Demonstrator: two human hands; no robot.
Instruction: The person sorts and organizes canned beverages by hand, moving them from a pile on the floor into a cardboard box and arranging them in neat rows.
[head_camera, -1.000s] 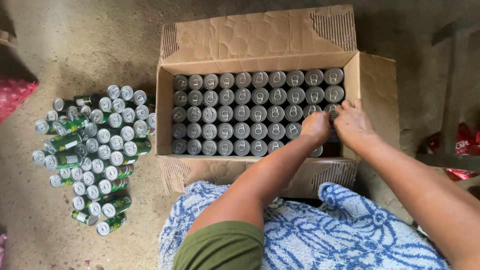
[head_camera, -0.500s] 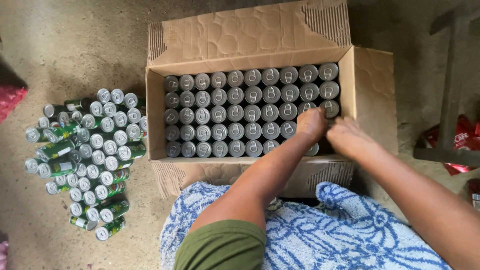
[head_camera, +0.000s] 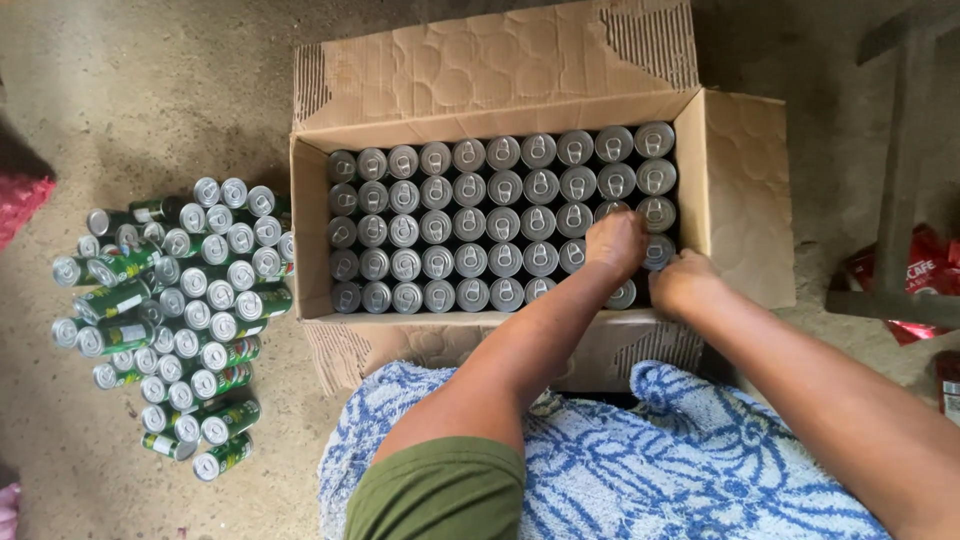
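Looking down into an open brown cardboard box (head_camera: 738, 190) sitting on a rough grey concrete floor (head_camera: 150, 90), flaps folded outward on the far and right sides. Filling the box almost wholly, silver-topped round metal drink cans (head_camera: 470, 222) standing upright in tight rows, pull-tabs facing up. Reaching in from the near side, left hand (head_camera: 614, 243) resting knuckles-up over the can tops toward the near right part of the box, fingers curled downward and pressed onto the cans beneath; whether closed around one can or only touching, cannot tell. Sitting just right of it, right hand (head_camera: 684, 283) curling over the cans at the near right corner, against the box's near wall, fingers hidden below the palm, so grip likewise not clear. Hands lying close together yet apart. Spreading across the lap at the near edge, a blue and white patterned cloth (head_camera: 640, 460), beside an olive green sleeve (head_camera: 440, 495). Lying left of the box on the floor, a loose heap of green-sided drink cans (head_camera: 185, 310), some upright, some tipped over. Showing at the far right, a red crumpled wrapper (head_camera: 905, 275).
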